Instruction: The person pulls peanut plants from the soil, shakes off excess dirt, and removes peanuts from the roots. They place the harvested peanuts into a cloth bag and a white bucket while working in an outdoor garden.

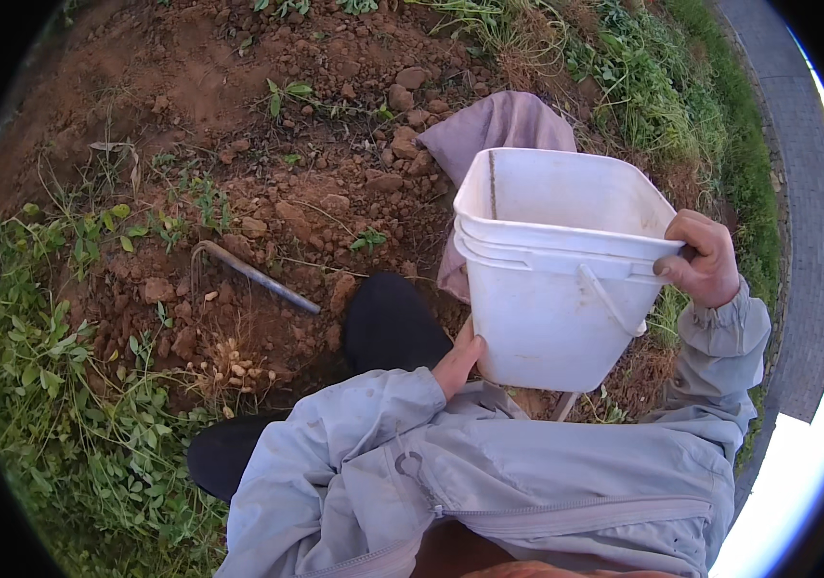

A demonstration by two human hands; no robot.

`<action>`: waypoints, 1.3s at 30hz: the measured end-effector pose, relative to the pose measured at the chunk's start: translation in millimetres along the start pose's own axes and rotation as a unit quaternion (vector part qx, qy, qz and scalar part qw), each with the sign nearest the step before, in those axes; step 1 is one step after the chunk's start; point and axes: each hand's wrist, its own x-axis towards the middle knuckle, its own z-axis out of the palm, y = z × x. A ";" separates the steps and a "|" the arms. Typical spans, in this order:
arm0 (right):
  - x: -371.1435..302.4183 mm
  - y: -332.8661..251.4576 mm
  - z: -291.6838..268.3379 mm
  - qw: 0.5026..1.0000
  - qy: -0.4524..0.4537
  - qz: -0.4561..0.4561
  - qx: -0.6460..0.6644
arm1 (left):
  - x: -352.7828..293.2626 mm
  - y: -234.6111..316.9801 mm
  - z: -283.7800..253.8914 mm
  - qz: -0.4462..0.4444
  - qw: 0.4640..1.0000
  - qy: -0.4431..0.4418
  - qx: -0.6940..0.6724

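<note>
A white plastic bucket (551,313) with rounded square sides is held up in front of my body, its open mouth tilted away from me. My right hand (699,258) grips the rim at the right corner, with the thumb outside. Against the bucket's lower left side rests my left hand (460,362), its fingers partly hidden. The white handle (608,301) hangs down on the near side. The visible inner wall looks bare and slightly dirty; the bottom is out of sight. Behind the bucket lies a pale purple cloth sack (503,130).
A small hand tool (256,275) with a curved head and metal handle lies on the reddish, cloddy soil (238,125). Near my dark shoes (388,323) is a cluster of peanuts (235,368). Leafy plants (55,385) lie at left; a paved path (802,193) runs along the right.
</note>
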 end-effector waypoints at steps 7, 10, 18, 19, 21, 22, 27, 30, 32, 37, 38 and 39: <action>36.6 -54.2 60.1 0.972 -0.024 -0.234 -0.025 | -1.5 -0.9 -106.0 0.184 0.963 0.162 0.112; 80.4 -55.3 82.8 0.965 0.016 -0.261 -0.007 | -5.9 18.4 -130.9 0.239 0.938 0.228 0.109; 272.3 -46.9 144.9 0.974 0.140 -0.167 0.062 | -61.6 74.8 -176.1 0.229 0.841 0.448 0.199; 287.8 -49.6 158.8 0.972 0.155 -0.165 0.060 | -76.3 86.4 -165.8 0.233 0.845 0.469 0.104; 313.9 -59.2 190.7 0.977 0.153 -0.133 0.074 | -106.7 84.3 -169.6 0.235 0.836 0.492 0.053; 330.5 -56.5 213.0 0.973 0.167 -0.126 0.101 | -120.0 84.2 -168.7 0.224 0.834 0.503 0.048; 375.4 -75.5 290.9 0.976 0.152 -0.067 0.143 | -169.0 68.1 -169.7 0.182 0.817 0.547 0.032; 376.1 -106.2 325.8 0.994 0.022 -0.100 0.027 | -188.5 54.2 -168.8 0.172 0.801 0.573 -0.002; 374.6 -105.3 337.7 0.991 0.010 -0.131 0.013 | -192.8 47.5 -167.2 0.160 0.802 0.575 -0.017; 372.2 -92.4 329.1 0.944 0.091 -0.041 0.315 | -205.0 53.6 -153.3 0.161 0.821 0.547 0.019; 375.5 -88.1 320.2 0.871 0.077 0.038 0.484 | -211.7 55.3 -153.8 0.181 0.825 0.534 0.041; 380.5 -88.0 303.2 0.799 0.062 0.086 0.592 | -219.4 58.3 -153.9 0.178 0.827 0.531 0.046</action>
